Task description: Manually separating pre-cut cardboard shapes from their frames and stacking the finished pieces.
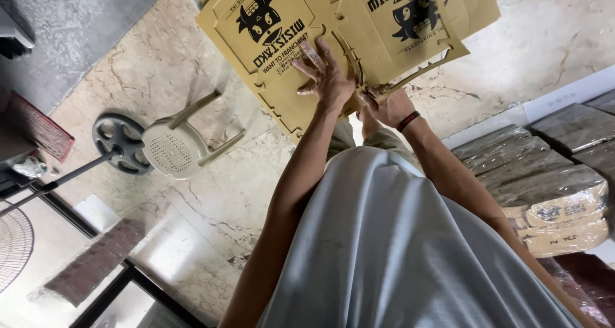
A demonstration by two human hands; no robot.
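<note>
Both hands on flat cardboard sheet (282, 104) | left hand (327, 75) splayed flat | right hand (387, 107) pinching edge

The supporting surface is a polished marble floor (192, 193), beige with brown veining. A white plastic stool (176, 145) with a perforated round seat stands on it. Just beside the stool rests the round dark base of a pedestal fan (118, 142), its pole angled toward the left edge. At the right, plastic-wrapped bundles of flat cardboard (544, 180) lie stacked on the floor, side by side.
</note>
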